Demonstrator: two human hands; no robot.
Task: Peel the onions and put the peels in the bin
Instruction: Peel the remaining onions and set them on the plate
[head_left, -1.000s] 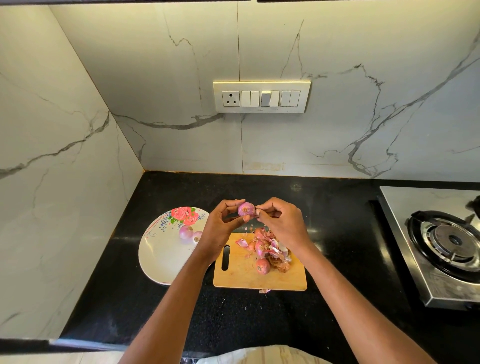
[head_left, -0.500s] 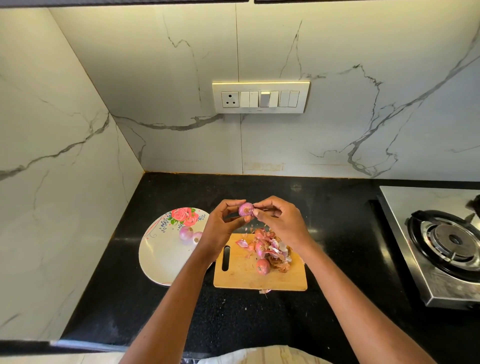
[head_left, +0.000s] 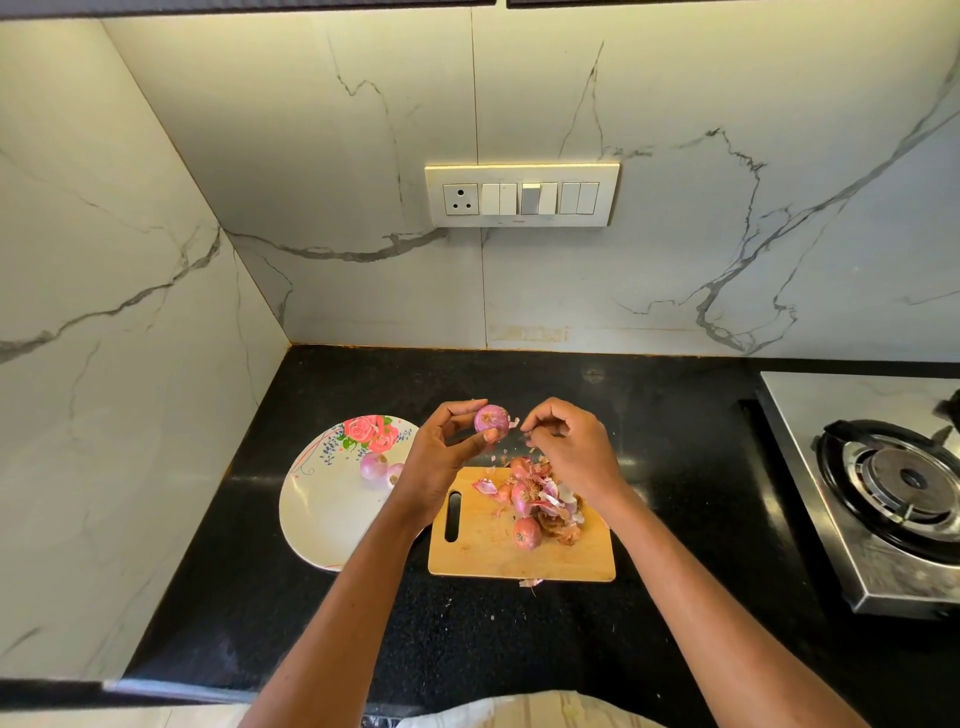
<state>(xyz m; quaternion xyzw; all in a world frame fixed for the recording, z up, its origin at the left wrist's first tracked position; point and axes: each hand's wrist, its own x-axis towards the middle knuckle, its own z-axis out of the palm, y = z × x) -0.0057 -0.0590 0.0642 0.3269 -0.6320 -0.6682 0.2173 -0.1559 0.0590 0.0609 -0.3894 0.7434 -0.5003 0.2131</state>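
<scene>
Now left hand (head_left: 441, 457) holds one onion (head_left: 491, 420); two on plate (head_left: 322, 514)

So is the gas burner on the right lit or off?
Off, apparently: the burner shows no flame and nothing stands on it; its knob is out of view.

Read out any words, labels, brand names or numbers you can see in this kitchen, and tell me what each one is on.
Nothing here can be read.
Switch panel: tiny dark marks along its lower edge, too small to read.
Plate: only a rose pattern, no lettering.
Cutting board, onions and stove: no text visible.
</scene>
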